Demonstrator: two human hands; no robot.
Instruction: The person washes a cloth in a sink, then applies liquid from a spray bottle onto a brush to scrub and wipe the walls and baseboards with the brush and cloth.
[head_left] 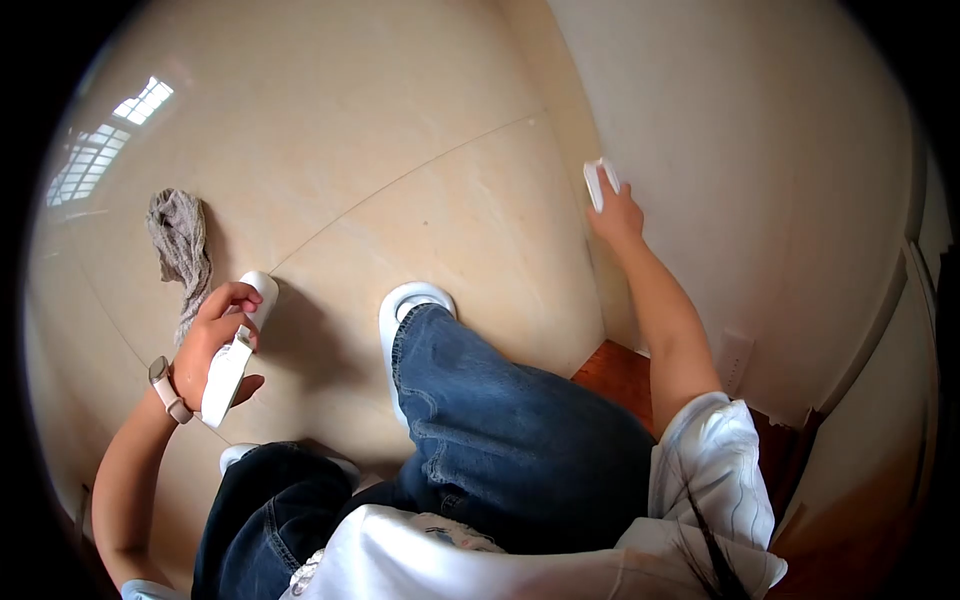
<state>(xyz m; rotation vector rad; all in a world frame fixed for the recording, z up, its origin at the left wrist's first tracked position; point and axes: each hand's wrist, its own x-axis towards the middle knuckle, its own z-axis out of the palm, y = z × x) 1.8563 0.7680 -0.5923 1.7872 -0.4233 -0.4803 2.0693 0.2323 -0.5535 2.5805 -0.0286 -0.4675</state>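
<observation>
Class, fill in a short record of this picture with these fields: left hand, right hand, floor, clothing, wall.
left hand: left hand grips a white spray bottle; a watch on the wrist
right hand: right hand presses a white pad against the wall
floor: grey rag lies on the beige tiled floor
clothing: blue jeans, white shoe
wall: outlet low down

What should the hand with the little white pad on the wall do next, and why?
Probably slide the white pad a bit along the wall: the right hand presses it there, while the left hand holds a white bottle above the floor.
</observation>
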